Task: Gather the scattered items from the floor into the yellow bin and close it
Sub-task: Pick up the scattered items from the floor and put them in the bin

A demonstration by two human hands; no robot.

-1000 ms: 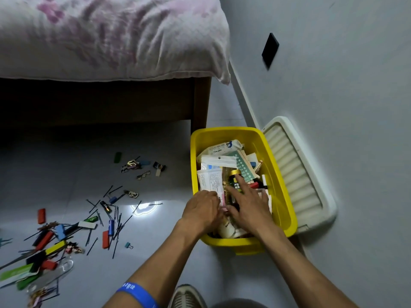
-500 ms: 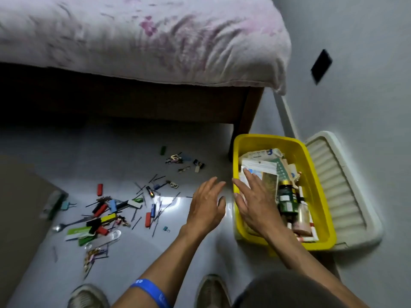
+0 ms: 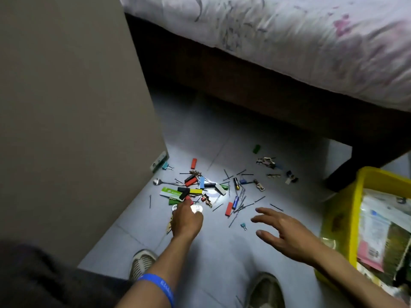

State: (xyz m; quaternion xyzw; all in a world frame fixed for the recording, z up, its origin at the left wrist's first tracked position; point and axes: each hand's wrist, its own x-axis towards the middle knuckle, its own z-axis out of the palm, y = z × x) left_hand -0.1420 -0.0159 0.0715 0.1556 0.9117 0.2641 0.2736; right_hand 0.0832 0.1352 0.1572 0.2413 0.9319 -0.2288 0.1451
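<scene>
Small scattered items lie on the grey floor: coloured blocks such as a red block (image 3: 229, 208), a green card (image 3: 170, 192), a spoon (image 3: 160, 182), a battery (image 3: 236, 183), binder clips (image 3: 168, 166) and several black hairpins (image 3: 241, 206). My left hand (image 3: 185, 218) reaches into the near edge of the pile, its index finger touching a red piece beside a shiny clear object (image 3: 196, 208). My right hand (image 3: 282, 232) hovers open above the floor, fingers spread, holding nothing. The yellow bin (image 3: 355, 196) stands at the right edge, filled with papers and packets. Its lid is out of view.
A tall beige panel (image 3: 66, 107) rises at the left, right beside the pile. The bed (image 3: 289, 41) with a dark wooden frame and leg (image 3: 347, 170) spans the back. My two shoes (image 3: 142, 263) (image 3: 264, 290) stand on the floor near me.
Both hands have left the yellow bin and moved left to the pile on the floor. The view has swung left, so the bin now sits at the right edge.
</scene>
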